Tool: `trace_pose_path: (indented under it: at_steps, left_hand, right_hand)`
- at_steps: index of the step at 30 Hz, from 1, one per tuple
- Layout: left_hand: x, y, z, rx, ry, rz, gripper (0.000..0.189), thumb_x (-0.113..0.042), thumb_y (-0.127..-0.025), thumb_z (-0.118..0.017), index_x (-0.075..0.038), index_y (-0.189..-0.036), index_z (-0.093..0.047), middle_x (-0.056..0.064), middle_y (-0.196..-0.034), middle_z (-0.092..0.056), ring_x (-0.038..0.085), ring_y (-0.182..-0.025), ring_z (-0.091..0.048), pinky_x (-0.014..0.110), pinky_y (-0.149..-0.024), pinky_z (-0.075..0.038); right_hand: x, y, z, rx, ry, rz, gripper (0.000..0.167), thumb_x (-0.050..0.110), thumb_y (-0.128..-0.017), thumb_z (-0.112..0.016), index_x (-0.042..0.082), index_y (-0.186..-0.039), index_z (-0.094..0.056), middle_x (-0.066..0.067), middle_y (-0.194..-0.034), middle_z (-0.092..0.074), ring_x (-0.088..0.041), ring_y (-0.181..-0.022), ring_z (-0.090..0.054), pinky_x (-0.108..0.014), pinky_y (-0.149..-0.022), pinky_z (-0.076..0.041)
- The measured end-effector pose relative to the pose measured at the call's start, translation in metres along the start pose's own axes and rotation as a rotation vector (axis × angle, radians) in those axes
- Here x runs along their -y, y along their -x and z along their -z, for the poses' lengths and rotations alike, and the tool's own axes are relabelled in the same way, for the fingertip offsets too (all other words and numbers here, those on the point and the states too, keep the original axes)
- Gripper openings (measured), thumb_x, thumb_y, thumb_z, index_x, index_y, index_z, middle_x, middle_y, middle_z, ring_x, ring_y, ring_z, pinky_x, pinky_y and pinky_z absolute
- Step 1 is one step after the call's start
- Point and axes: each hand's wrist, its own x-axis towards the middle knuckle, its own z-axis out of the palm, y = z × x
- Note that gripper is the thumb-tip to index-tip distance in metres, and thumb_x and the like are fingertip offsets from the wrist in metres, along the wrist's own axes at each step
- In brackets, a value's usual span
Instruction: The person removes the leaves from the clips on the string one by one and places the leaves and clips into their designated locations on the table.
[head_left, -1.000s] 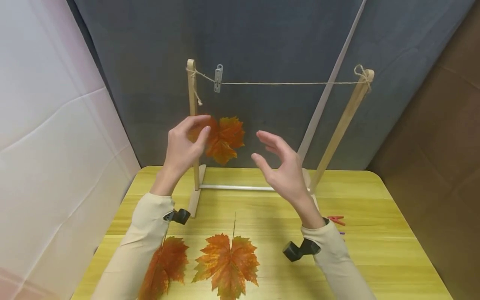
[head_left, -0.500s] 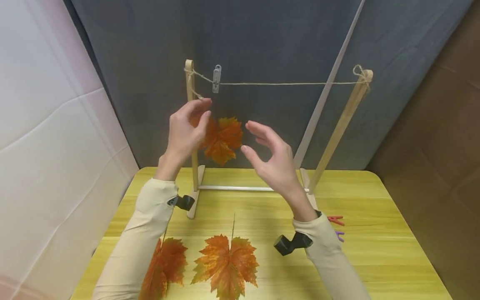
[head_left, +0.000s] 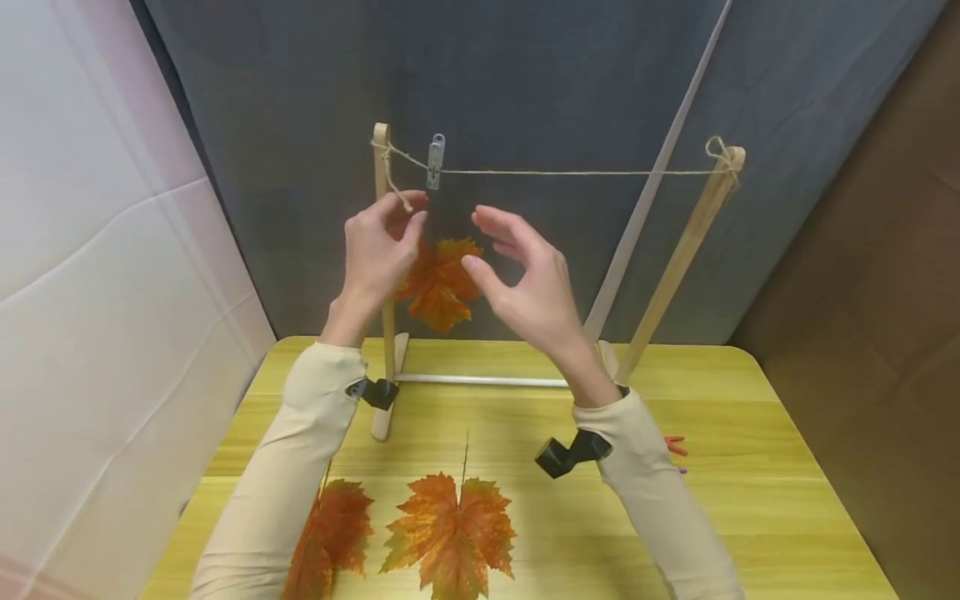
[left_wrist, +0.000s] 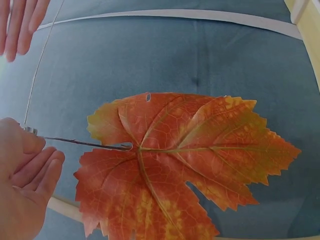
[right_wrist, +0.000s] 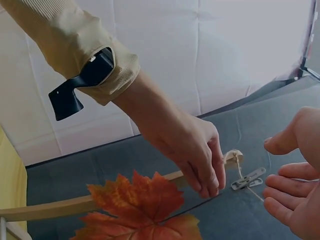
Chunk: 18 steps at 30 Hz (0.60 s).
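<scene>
In the head view, an orange maple-like leaf (head_left: 444,287) hangs below a clear clothespin (head_left: 435,162) on a twine line. Its thin stem (left_wrist: 75,142) runs up towards the pin. My left hand (head_left: 382,250) is beside the stem, just below the pin. Its fingers are loosely bent, with a gap between thumb and forefinger; any contact with the stem is unclear. To the right of the leaf, my right hand (head_left: 525,279) hovers with thumb and fingers apart, holding nothing. The right wrist view shows it close to the clothespin (right_wrist: 248,179).
Wooden posts (head_left: 678,267) carry the twine (head_left: 562,172) above the yellow wood-grain table (head_left: 750,500). Another leaf (head_left: 453,533) lies in front, with one more leaf (head_left: 333,533) partly behind the left sleeve. A red clothespin (head_left: 677,445) and a purple piece lie by the right sleeve.
Both hands have risen towards the clothespin, the right one also moving left, so they are closer together. The hanging leaf has stayed nearly in place.
</scene>
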Motion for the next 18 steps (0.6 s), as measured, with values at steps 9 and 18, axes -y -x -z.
trace_pose_path:
  at_steps: [9, 18]
  left_hand:
    - [-0.003, -0.007, -0.005, 0.019, -0.023, 0.049, 0.025, -0.017, -0.094, -0.073, -0.001, -0.113, -0.074, 0.013, -0.113, -0.076, 0.028, -0.097, -0.075, 0.038, -0.088, -0.06]
    - [-0.006, -0.005, -0.013, 0.033, -0.095, 0.076, 0.025, -0.021, -0.093, -0.073, -0.002, -0.109, -0.077, 0.014, -0.105, -0.078, 0.029, -0.09, -0.075, 0.04, -0.081, -0.059]
  right_hand:
    - [0.013, -0.028, 0.001, 0.028, 0.031, 0.028, 0.047, 0.01, -0.093, -0.072, 0.001, -0.136, -0.059, -0.013, -0.138, -0.064, -0.02, -0.128, -0.061, -0.029, -0.106, -0.049]
    - [0.021, -0.058, 0.002, 0.079, 0.084, -0.018, 0.046, 0.012, -0.093, -0.071, 0.001, -0.136, -0.058, -0.011, -0.14, -0.063, -0.019, -0.129, -0.06, -0.024, -0.105, -0.048]
